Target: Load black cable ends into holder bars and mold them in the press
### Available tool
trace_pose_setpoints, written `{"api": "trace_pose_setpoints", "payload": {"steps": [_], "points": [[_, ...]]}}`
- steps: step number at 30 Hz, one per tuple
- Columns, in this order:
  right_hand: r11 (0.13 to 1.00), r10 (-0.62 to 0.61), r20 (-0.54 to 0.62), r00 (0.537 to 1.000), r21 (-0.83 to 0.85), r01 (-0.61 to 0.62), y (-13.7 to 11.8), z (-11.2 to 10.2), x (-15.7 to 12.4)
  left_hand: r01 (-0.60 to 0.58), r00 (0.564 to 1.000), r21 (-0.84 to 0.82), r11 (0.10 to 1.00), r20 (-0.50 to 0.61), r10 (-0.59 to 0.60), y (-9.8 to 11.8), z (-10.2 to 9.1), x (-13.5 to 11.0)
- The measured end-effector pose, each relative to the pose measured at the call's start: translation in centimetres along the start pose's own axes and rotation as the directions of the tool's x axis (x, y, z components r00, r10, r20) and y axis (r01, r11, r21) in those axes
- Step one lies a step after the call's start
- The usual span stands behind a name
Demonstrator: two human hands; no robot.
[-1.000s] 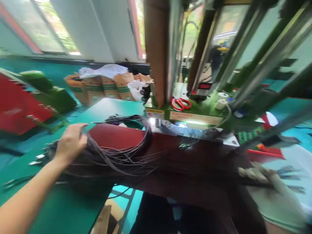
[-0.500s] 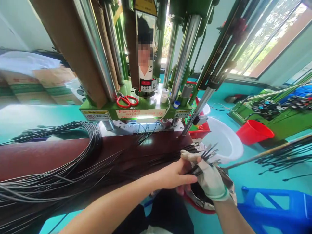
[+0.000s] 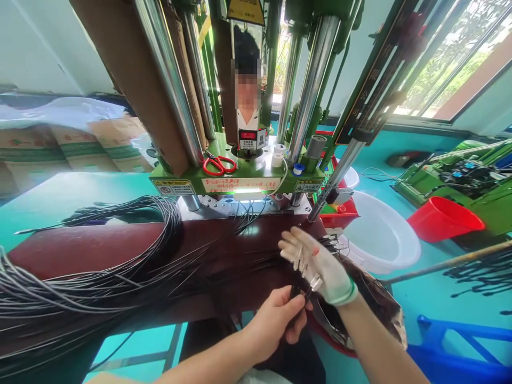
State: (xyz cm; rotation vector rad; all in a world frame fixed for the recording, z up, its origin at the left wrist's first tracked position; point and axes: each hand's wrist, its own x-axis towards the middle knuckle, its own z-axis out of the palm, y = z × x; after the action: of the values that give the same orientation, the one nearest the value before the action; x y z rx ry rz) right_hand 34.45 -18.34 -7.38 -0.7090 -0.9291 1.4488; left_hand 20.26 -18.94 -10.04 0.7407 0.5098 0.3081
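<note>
My bare left hand (image 3: 276, 320) is closed around a small bunch of black cables (image 3: 298, 296), with their metal plug ends (image 3: 316, 282) sticking up past the thumb. My right hand (image 3: 326, 269) wears a white glove with fingertips pointing up and left. Its fingers lie stretched out flat, and the palm is against or just behind the metal ends. More cable ends (image 3: 334, 242) rest at the table's right edge beyond the glove. A large coil of black cable (image 3: 170, 218) lies on the brown table (image 3: 104, 248) to the left.
A green press (image 3: 184, 184) stands ahead, with red-handled scissors (image 3: 220, 165) on its ledge and thin cables in its lower part. To the right are a white tub (image 3: 408, 250), a red bucket (image 3: 444, 221) and a blue stool (image 3: 460, 357). A person's reflection shows in the press.
My left hand has drawn down and toward me with the cables. My right hand has gone from curled around the bunch to flat and outstretched. The view has shifted slightly left.
</note>
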Motion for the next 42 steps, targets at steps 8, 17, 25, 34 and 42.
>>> {"api": "trace_pose_setpoints", "payload": {"steps": [8, 17, 25, 34, 42], "points": [[0.872, 0.148, 0.155, 0.977, -0.486, -0.056, -4.0, -0.2, 1.0, 0.006, 1.0, 0.045, 0.999, 0.03, -0.007, 0.7, 0.8, 1.9], [0.913, -0.054, -0.113, 0.992, -0.408, 0.004, -1.4, -1.9, 0.8, 0.012, 1.0, 0.079, 0.997, -0.016, -0.011, 2.2, 0.3, 3.3], [0.736, 0.135, 0.101, 0.986, -0.677, -0.032, -2.3, -1.9, 0.7, -0.039, 0.998, 0.024, 0.999, -0.043, 0.04, 2.4, 1.1, 3.9], [0.641, -0.017, 0.06, 0.998, -0.766, 0.057, -1.9, -3.3, 4.7, -0.066, 0.983, -0.086, 0.994, -0.176, 0.05, 3.1, 0.0, 4.2], [-0.285, -0.01, -0.085, 0.996, -0.955, -0.084, 0.9, -6.1, 12.2, -0.185, 0.929, -0.048, 0.982, -0.334, 0.158, 2.3, -4.0, 2.0]]}}
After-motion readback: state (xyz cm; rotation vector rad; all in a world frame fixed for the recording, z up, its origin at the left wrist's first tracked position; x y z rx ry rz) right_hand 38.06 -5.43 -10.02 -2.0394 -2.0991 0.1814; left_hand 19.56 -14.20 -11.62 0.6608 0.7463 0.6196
